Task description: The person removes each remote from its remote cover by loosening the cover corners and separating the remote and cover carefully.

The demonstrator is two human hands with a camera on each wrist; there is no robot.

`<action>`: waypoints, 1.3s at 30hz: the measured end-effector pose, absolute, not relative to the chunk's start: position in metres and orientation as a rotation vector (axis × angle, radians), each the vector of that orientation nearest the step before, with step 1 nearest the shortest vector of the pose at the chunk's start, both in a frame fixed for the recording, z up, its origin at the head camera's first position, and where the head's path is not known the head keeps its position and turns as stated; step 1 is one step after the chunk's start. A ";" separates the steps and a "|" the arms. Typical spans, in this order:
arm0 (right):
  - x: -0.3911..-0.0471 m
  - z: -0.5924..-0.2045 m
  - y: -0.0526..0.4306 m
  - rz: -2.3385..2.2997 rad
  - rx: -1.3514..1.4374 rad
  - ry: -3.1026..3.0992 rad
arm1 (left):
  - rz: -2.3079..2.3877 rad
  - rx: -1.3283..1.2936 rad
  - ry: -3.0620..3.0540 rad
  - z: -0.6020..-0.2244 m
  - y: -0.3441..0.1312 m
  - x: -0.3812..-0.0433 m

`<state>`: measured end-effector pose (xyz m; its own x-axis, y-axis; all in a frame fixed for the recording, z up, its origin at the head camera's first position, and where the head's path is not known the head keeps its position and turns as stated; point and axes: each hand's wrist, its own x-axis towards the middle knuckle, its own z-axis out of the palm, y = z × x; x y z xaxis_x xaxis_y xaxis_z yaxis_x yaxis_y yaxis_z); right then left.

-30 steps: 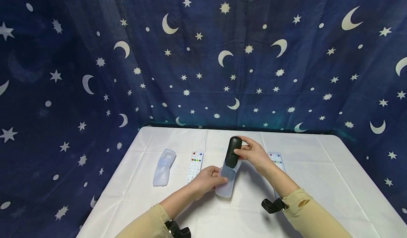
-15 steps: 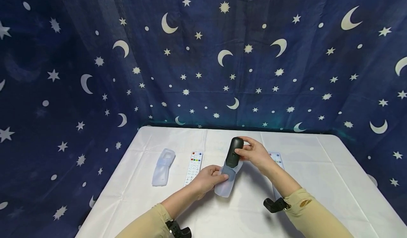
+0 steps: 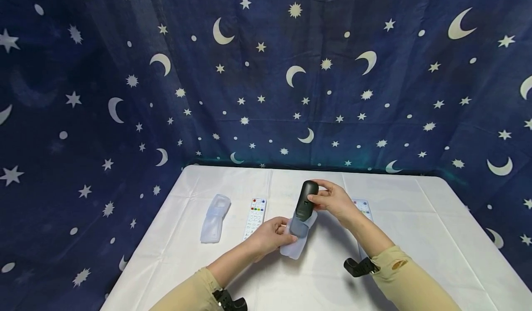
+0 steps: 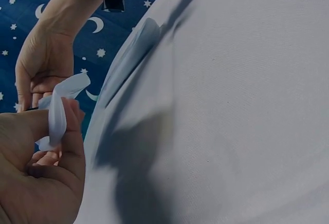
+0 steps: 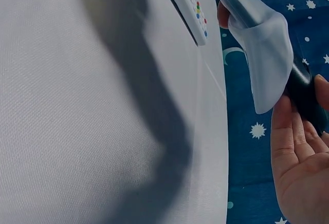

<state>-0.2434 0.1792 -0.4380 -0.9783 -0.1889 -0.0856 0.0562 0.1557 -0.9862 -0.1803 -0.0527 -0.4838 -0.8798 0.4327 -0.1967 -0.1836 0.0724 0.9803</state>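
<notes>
My left hand [image 3: 272, 237] pinches a translucent silicone remote cover [image 3: 294, 251] between thumb and fingers, over the middle of the table. Into the cover's upper opening runs a black remote control [image 3: 306, 200], back side up and tilted. Its lower end shows as a dark shape through the cover. My right hand [image 3: 332, 202] grips the remote's upper part, thumb on the back and fingers along the far side. In the right wrist view the cover [image 5: 267, 54] wraps one end of the black remote [image 5: 302, 88], and the right hand [image 5: 303, 167] holds the other end.
A white remote [image 3: 255, 214] with coloured buttons lies beyond my left forearm. Farther left lies another translucent cover [image 3: 214, 218]. A second white remote [image 3: 362, 207] is partly hidden by my right forearm. A white cloth [image 3: 316, 283] covers the table; a star-patterned curtain [image 3: 266, 80] hangs behind.
The black remote's dark end shows more plainly inside the cover. My left thumb sits slightly lower on the cover. Both hands keep their holds.
</notes>
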 end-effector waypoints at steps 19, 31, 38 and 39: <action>-0.245 -0.432 0.186 -1.903 -0.181 2.209 | 1.792 0.296 1.826 -0.483 -0.057 -0.178; -0.238 -0.433 0.182 -1.897 -0.214 2.174 | 1.899 0.226 1.849 -0.492 -0.048 -0.180; -0.240 -0.432 0.184 -1.882 -0.208 2.225 | 1.918 0.217 1.871 -0.495 -0.049 -0.175; -0.241 -0.432 0.185 -1.890 -0.198 2.232 | 1.922 0.215 1.869 -0.495 -0.050 -0.175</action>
<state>-0.2409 0.1847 -0.4323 -0.9690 -0.2363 -0.0729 0.0330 0.1686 -0.9851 -0.1749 -0.0495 -0.4951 -0.8875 0.4177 -0.1947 -0.2064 0.0174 0.9783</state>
